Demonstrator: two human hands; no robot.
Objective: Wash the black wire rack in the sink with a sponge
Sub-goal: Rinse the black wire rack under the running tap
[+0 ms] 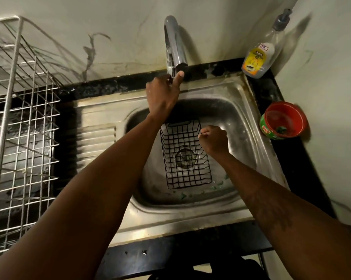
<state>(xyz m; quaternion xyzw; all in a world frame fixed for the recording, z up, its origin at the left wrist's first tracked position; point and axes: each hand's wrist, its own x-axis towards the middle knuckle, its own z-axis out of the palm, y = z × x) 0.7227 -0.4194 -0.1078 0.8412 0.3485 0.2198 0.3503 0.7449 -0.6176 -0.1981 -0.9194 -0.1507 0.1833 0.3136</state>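
The left arm stretches forward over the sink (249,126), and the left hand (162,93) is up at the foot of the tap (173,43). Its fingers curl round the tap's base and its thumb lies straight up against the spout. The right arm comes in lower, and the right hand (214,139) is knuckles up, its fingers curled over the right rim of the rack (182,138).

The rack lies in the basin, open side up, over the drain (185,158). Its long axis runs from the near edge toward the back wall (120,27), with the handle end pointing at the tap. Small green scraps (183,196) lie on the basin floor near its front end.

The steel sink, with a ribbed drainboard on its left, is set in a black surface (287,168). A white wire dish rack (22,122) stands at the left. A soap bottle (260,55) stands in the back right corner, and a red tub (283,121) sits beside the sink's right edge. The pale wall is streaked with dark marks.
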